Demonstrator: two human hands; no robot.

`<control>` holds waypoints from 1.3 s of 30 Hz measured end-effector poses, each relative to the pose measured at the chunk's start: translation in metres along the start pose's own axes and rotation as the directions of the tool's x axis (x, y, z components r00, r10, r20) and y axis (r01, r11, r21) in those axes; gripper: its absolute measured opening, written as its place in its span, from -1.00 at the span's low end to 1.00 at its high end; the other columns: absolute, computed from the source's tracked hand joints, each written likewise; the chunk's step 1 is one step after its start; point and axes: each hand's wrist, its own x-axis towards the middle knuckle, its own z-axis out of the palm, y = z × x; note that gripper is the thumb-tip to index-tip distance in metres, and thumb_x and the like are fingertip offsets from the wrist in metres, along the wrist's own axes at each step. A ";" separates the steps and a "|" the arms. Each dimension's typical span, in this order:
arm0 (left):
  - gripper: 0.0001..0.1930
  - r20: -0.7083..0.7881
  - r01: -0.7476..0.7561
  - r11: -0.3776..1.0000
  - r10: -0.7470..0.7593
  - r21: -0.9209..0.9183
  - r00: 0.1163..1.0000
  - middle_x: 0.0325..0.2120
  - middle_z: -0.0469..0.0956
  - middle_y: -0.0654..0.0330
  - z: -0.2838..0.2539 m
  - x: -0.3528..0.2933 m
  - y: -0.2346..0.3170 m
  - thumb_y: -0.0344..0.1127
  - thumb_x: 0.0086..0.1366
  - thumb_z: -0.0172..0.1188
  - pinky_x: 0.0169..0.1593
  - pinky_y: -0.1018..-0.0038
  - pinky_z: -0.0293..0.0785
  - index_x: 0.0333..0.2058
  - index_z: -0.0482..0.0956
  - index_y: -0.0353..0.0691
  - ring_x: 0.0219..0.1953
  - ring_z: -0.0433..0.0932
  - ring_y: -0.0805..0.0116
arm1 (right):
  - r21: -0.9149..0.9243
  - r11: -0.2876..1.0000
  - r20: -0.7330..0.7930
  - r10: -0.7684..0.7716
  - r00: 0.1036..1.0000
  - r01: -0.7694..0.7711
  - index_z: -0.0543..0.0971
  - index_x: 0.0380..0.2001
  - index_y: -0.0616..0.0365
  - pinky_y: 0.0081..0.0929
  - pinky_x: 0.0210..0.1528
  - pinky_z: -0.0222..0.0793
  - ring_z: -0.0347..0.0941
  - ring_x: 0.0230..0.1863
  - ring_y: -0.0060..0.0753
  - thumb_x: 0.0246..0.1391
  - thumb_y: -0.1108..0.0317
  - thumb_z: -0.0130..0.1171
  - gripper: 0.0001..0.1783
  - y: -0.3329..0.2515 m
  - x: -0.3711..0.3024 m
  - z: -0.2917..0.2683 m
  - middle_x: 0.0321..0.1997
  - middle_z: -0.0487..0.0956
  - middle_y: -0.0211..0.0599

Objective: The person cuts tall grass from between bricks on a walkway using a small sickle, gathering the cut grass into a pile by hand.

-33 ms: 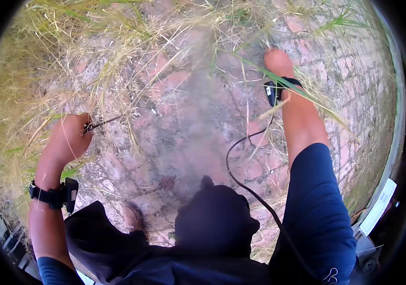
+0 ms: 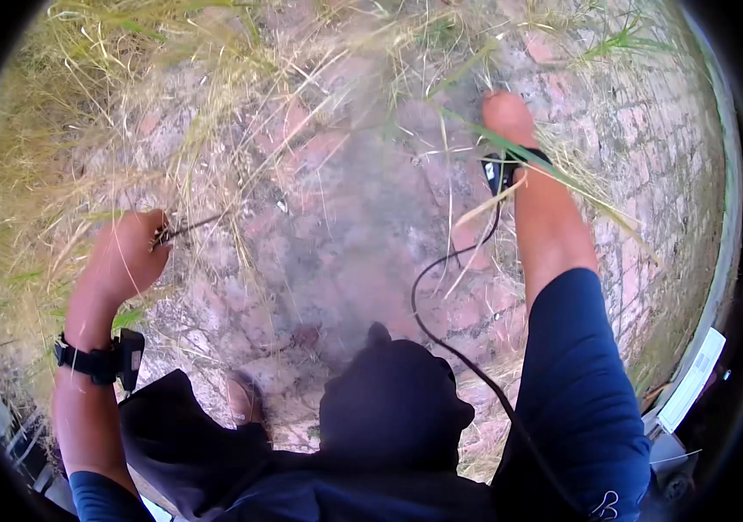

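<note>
My left hand (image 2: 132, 248) is closed around a thin dark rod-like tool (image 2: 193, 226) whose narrow end points right over dry grass. I cannot tell its exact kind. At the upper right, my right hand (image 2: 508, 115) is closed and low over the bricks, its fingers mostly turned away from view. Dry stalks and a long green grass blade (image 2: 519, 150) cross at its wrist. Whatever that hand grips, if anything, is hidden. Black straps with small devices sit on both wrists; a black cable (image 2: 423, 287) runs from the right one toward my body.
Worn brick paving (image 2: 371, 235) lies below me, strewn with straw. Tall dry grass (image 2: 49, 130) grows along the left and far sides. My foot (image 2: 243, 396) and dark-clothed knee (image 2: 393, 391) show at the bottom. A pale curved edge (image 2: 723, 235) bounds the right side.
My right forearm has shifted very slightly left and nearer, and the grass stalks by its wrist have moved a little. My left hand stays nearly still.
</note>
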 end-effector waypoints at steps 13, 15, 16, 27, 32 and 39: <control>-0.83 0.043 0.071 0.996 -0.069 -0.051 0.997 -0.52 0.54 -0.12 0.002 -0.004 -0.001 -0.36 0.04 0.22 -0.27 0.12 0.44 -0.37 0.55 -0.29 -0.36 0.54 -0.15 | 0.088 0.996 -0.059 0.026 0.998 -0.021 0.62 -0.33 0.19 -0.08 -0.11 0.45 0.51 -0.13 0.16 0.10 0.18 -0.03 -0.66 -0.004 -0.026 0.011 -0.23 0.58 0.10; -0.83 0.017 0.041 0.992 -0.039 -0.119 0.999 -0.51 0.54 -0.12 0.008 -0.001 -0.015 -0.36 0.04 0.22 -0.28 0.12 0.44 -0.37 0.55 -0.29 -0.35 0.54 -0.14 | 0.069 0.925 0.099 -0.378 0.920 0.373 0.62 -0.36 0.18 -0.06 -0.12 0.44 0.51 -0.17 0.18 0.10 0.11 0.01 -0.64 0.006 -0.056 0.008 -0.28 0.58 0.11; -0.83 0.025 0.022 0.983 -0.018 -0.180 1.000 -0.51 0.55 -0.12 0.012 -0.008 -0.016 -0.36 0.04 0.22 -0.28 0.12 0.44 -0.36 0.55 -0.29 -0.35 0.54 -0.13 | 0.101 0.944 0.034 -0.320 0.947 0.315 0.63 -0.37 0.16 -0.03 -0.14 0.43 0.51 -0.19 0.19 0.10 0.10 0.02 -0.64 0.015 -0.086 0.035 -0.32 0.58 0.11; -0.85 -0.027 -0.080 0.989 0.077 -0.122 0.997 -0.49 0.55 -0.13 0.015 -0.003 -0.023 -0.34 0.06 0.21 -0.26 0.12 0.43 -0.40 0.56 -0.28 -0.36 0.54 -0.12 | -0.038 0.998 -0.183 -0.064 0.981 0.058 0.48 -0.04 0.09 -0.07 -0.03 0.41 0.44 -0.01 0.07 -0.03 0.12 0.24 -0.52 0.095 -0.209 0.015 0.03 0.47 -0.07; -0.85 -0.043 -0.120 0.989 0.117 -0.085 0.992 -0.51 0.53 -0.13 0.020 -0.006 -0.032 -0.37 0.02 0.19 -0.23 0.11 0.43 -0.41 0.55 -0.31 -0.33 0.53 -0.12 | -0.076 0.996 0.146 0.053 0.988 -0.042 0.49 -0.06 0.05 -0.09 -0.04 0.40 0.43 -0.03 0.04 -0.14 0.06 0.32 -0.45 0.155 -0.350 0.046 -0.08 0.51 -0.05; -0.84 -0.143 -0.219 0.973 0.207 -0.077 0.968 -0.49 0.54 -0.15 0.019 -0.007 -0.031 -0.38 0.03 0.19 -0.25 0.12 0.43 -0.40 0.55 -0.32 -0.35 0.52 -0.15 | -0.094 0.976 0.989 0.070 -0.128 -0.196 0.56 -0.04 0.11 -0.27 0.17 0.26 0.42 0.12 -0.22 0.01 0.02 0.18 -0.49 0.313 -0.732 0.060 0.09 0.52 -0.13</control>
